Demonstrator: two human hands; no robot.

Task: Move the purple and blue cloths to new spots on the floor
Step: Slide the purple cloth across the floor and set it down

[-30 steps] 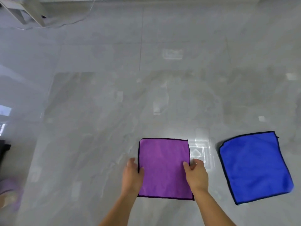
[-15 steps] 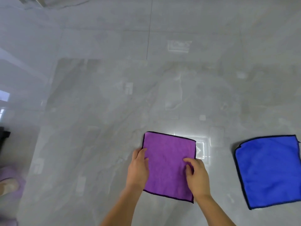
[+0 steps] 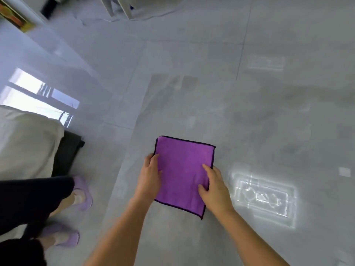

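Observation:
A square purple cloth [image 3: 182,169] with a dark hem is spread flat, its near part between my two hands. My left hand [image 3: 149,177] grips its left edge, thumb on top. My right hand [image 3: 215,189] grips its right edge, fingers pressed on the fabric. Whether the cloth rests on the grey tiled floor [image 3: 249,121] or hangs just above it I cannot tell. The blue cloth is out of view.
My legs in dark trousers and lilac slippers [image 3: 82,192] are at the lower left. A beige cushion [image 3: 25,143] over a dark base lies at the left edge. White furniture legs [image 3: 123,6] stand at the top. Bright reflections mark the floor at right.
The view has swung left: the blue cloth has left the frame on the right, and my legs and the cushion came in. Both hands closed on the purple cloth's side edges.

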